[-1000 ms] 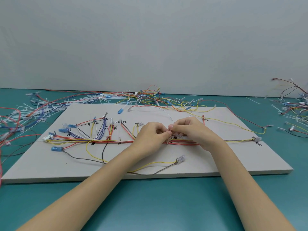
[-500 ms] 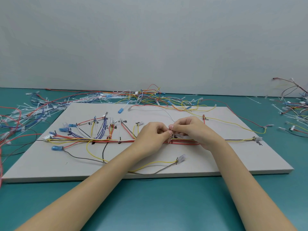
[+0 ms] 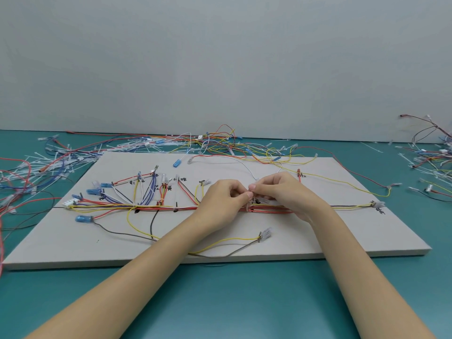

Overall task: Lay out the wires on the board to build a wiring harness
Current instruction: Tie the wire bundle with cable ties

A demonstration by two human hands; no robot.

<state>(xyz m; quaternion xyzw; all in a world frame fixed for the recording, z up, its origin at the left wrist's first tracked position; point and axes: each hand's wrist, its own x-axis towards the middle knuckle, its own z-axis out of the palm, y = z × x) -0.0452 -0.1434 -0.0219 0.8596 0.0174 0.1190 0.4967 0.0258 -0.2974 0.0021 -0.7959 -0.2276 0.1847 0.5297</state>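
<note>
Nearest, 2 bare forearms reach up from the bottom edge over the teal surface [image 3: 244,302] onto the pale board [image 3: 367,231]. Just ahead of the board's near edge, a yellow and grey wire pair [image 3: 227,243] runs from under the left forearm to a clear connector [image 3: 265,233].

At mid-board the left hand [image 3: 221,201] and right hand [image 3: 281,192] meet fingertip to fingertip over the main wire bundle [image 3: 171,207], which lies along a line across the board. Both hands have their fingers curled and pinch a thin white tie [image 3: 250,199] that seems to loop the red wires of the bundle; the hands cover the bundle there, so how the tie closes is hard to make out.

To the left, branches fan up from the bundle to blue connectors [image 3: 94,191] and a white plug [image 3: 71,203]; small handwritten marks beside them are too small to read. At the right end sits another clear connector [image 3: 378,204].

Beyond the far edge lies a tangle of loose wires [image 3: 215,143] and white ties. More loose wires at the right [image 3: 435,152] and left are cut off by the frame.
</note>
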